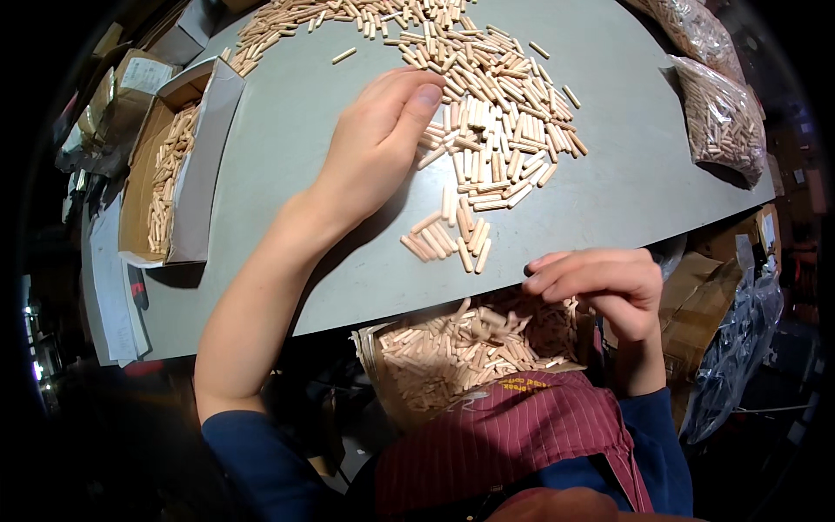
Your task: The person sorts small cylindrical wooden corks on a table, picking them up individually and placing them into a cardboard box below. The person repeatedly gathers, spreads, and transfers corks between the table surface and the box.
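Many small wooden dowels (513,130) lie in a loose pile on the grey table, trailing toward its near edge. My left hand (378,126) is cupped against the pile's left side, thumb on top; its fingertips are partly hidden, and no dowel shows gripped in it. At the near edge hovers my right hand (600,278), fingers stretched out to the left and a little bent, with nothing visibly held. Below it, an open cardboard box (370,357) full of dowels stands against the table edge. Some dowels over the box are blurred by motion.
On the table's left stands a long open carton (204,165) partly filled with dowels. Clear plastic bags of dowels (722,122) lie at the right edge. Papers (113,278) hang at the left edge. Cardboard and plastic wrapping (735,322) are at the right.
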### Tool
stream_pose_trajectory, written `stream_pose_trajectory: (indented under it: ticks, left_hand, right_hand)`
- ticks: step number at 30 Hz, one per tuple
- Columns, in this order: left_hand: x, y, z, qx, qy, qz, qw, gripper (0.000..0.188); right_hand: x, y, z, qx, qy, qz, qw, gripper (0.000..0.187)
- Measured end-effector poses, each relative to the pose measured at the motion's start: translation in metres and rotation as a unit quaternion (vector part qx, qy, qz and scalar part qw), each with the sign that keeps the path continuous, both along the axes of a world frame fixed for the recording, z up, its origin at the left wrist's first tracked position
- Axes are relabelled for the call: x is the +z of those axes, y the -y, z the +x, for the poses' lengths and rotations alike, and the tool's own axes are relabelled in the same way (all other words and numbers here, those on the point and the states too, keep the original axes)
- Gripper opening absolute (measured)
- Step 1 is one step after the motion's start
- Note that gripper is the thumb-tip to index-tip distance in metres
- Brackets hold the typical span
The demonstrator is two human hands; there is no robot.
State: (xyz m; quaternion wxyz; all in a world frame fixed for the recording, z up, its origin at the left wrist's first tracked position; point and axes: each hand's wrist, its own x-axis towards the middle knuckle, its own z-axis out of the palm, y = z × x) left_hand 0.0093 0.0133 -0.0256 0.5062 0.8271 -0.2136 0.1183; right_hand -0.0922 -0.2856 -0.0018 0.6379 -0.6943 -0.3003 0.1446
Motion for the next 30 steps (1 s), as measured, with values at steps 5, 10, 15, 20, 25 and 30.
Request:
stream_pose_trajectory:
  ticks: [5,10,15,20,25,30]
  left_hand:
    - [-0.001,0.001,0.002,0.000,0.014,-0.004,1.000,0.040]
    - [-0.002,0.001,0.002,-0.007,0.020,0.001,1.000,0.040]
    - [0.001,-0.003,0.000,-0.019,-0.012,0.025,0.999,0.041]
    - [0.000,-0.002,-0.002,-0.008,0.012,0.044,0.999,0.042]
    - [0.003,-0.003,0.003,-0.019,0.011,0.058,0.998,0.042]
    - [0.002,-0.006,0.004,-0.013,-0.072,0.000,0.997,0.042]
  right_hand:
    - [0.008,-0.023,0.019,-0.042,0.211,-0.130,0.968,0.042]
    - [0.002,-0.053,0.017,0.048,0.400,-0.336,0.851,0.074]
    - [0.003,-0.051,0.001,0.083,0.399,-0.342,0.847,0.084]
    - [-0.003,-0.027,-0.002,0.072,0.362,-0.147,0.917,0.076]
    - [0.003,-0.060,0.020,0.038,0.377,-0.159,0.912,0.078]
    - [-0.005,-0.098,0.020,0.091,0.396,-0.294,0.865,0.099]
